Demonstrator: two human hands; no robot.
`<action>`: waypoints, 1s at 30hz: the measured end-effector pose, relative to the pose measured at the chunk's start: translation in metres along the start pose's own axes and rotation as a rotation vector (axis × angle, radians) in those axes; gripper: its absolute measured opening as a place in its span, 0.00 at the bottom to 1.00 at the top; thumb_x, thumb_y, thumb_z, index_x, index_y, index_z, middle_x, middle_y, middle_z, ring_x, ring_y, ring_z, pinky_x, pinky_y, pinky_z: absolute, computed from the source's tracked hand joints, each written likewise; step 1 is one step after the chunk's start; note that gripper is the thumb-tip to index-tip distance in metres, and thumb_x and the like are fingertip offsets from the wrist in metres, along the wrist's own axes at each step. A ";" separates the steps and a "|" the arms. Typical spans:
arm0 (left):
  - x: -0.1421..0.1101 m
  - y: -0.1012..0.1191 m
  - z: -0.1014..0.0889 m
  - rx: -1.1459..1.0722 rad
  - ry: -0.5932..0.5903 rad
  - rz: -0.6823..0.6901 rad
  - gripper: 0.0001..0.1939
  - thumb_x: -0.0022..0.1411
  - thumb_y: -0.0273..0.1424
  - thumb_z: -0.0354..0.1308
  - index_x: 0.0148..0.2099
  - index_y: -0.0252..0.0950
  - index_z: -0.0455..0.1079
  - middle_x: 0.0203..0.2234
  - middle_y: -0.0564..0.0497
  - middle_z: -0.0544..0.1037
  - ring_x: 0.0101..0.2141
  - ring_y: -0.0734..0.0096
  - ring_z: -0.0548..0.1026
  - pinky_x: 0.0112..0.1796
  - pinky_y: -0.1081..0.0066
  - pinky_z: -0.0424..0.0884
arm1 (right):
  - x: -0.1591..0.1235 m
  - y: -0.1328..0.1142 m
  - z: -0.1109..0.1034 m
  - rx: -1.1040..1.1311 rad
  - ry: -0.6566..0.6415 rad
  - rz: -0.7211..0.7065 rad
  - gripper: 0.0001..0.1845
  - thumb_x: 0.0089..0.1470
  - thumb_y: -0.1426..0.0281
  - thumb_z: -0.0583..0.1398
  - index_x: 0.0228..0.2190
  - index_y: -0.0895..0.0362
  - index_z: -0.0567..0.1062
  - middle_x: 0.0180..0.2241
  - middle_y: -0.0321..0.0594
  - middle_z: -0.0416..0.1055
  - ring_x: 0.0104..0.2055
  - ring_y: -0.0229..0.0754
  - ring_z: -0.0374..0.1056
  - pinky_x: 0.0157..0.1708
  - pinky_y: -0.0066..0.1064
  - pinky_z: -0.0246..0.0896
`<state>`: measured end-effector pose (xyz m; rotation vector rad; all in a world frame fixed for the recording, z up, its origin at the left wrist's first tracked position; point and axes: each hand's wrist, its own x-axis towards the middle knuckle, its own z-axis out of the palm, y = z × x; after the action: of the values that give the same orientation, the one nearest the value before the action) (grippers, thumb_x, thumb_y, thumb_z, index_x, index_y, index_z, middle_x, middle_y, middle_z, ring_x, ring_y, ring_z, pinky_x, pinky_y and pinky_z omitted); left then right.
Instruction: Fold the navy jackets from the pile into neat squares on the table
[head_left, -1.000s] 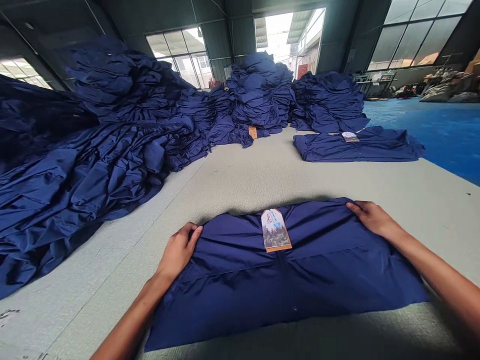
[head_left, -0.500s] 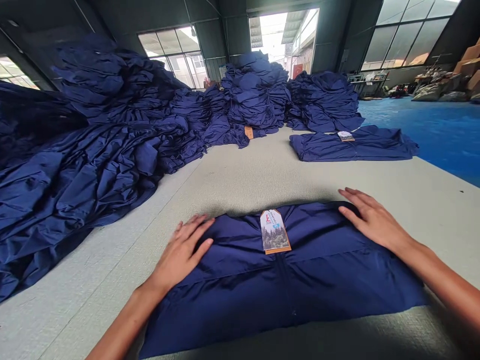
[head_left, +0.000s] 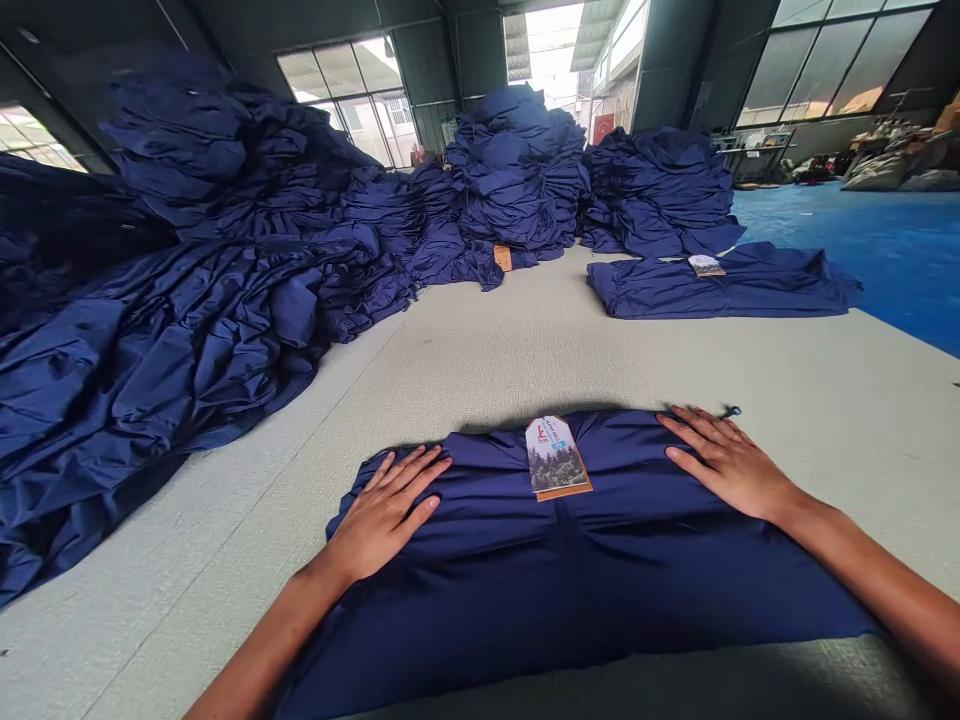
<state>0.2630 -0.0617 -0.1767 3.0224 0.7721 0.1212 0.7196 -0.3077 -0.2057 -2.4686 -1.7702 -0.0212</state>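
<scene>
In front of me a folded navy blue garment lies on the pale table. A hang tag with a forest picture and an orange-brown card behind it rests at the middle of its upper part. My left hand lies flat on the garment's upper left, fingers stretched out. On the upper right, my right hand is also flat with fingers extended. A small dark cord end sticks out just beyond the right fingers.
Heaped navy garments cover the table's left side. Stacked navy piles stand at the back. A second folded garment with a tag lies at the far right, near the table edge. Blue floor shows beyond.
Both hands have pressed flatter onto the garment. The left hand has shifted slightly right, and the right hand slightly down and inward. The view has moved a little.
</scene>
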 end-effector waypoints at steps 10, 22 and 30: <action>0.056 0.074 -0.054 0.026 0.105 0.243 0.28 0.73 0.45 0.42 0.71 0.44 0.50 0.69 0.49 0.54 0.67 0.61 0.53 0.66 0.51 0.47 | 0.005 -0.090 -0.060 0.130 0.084 -0.244 0.35 0.65 0.48 0.43 0.68 0.48 0.52 0.69 0.37 0.46 0.71 0.50 0.38 0.69 0.52 0.33; 0.043 0.132 -0.026 -0.112 0.050 0.352 0.28 0.72 0.45 0.45 0.66 0.34 0.60 0.64 0.40 0.62 0.65 0.58 0.58 0.65 0.53 0.52 | -0.026 -0.155 -0.043 0.303 -0.022 -0.619 0.32 0.68 0.58 0.48 0.69 0.49 0.48 0.69 0.41 0.44 0.70 0.48 0.45 0.69 0.54 0.32; 0.030 0.123 -0.036 -0.082 0.067 0.325 0.27 0.72 0.42 0.46 0.68 0.39 0.57 0.67 0.45 0.59 0.66 0.59 0.57 0.64 0.52 0.57 | -0.033 -0.146 -0.054 0.273 -0.034 -0.563 0.31 0.67 0.57 0.48 0.68 0.44 0.51 0.70 0.34 0.41 0.71 0.50 0.43 0.70 0.52 0.31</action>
<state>0.3455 -0.1548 -0.1343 3.0501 0.2640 0.2535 0.5737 -0.2976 -0.1433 -1.7383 -2.2464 0.2039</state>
